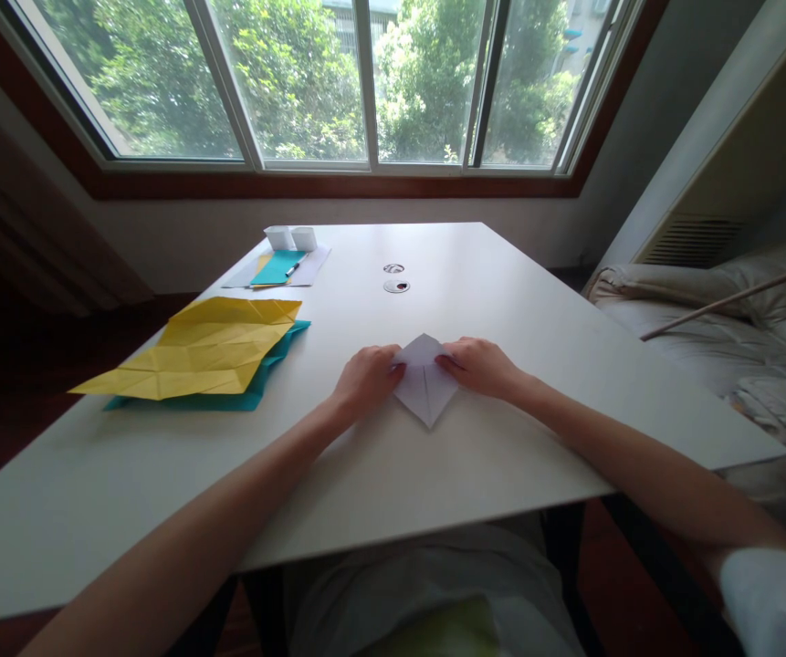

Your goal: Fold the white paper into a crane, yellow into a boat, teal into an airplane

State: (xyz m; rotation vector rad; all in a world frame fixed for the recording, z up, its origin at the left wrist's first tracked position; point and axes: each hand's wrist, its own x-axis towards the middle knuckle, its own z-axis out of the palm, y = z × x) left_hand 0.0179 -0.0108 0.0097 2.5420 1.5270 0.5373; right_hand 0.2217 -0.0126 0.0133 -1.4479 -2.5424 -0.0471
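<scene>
A folded sheet of white paper [428,394], shaped like a diamond, is between my two hands over the near middle of the table. A crease runs down its centre, and its top corner is folded across. My left hand [366,379] pinches the paper's left corner with the thumb on top. On the opposite corner, my right hand [481,367] grips it the same way. The fingers under the paper are hidden.
Creased yellow paper [207,351] lies over teal paper [266,379] at left on the white table [365,493]. Farther back are two white paper boxes [303,239], flat coloured sheets and a marker [293,269]. Round cable-hole pieces [396,286] sit mid-table.
</scene>
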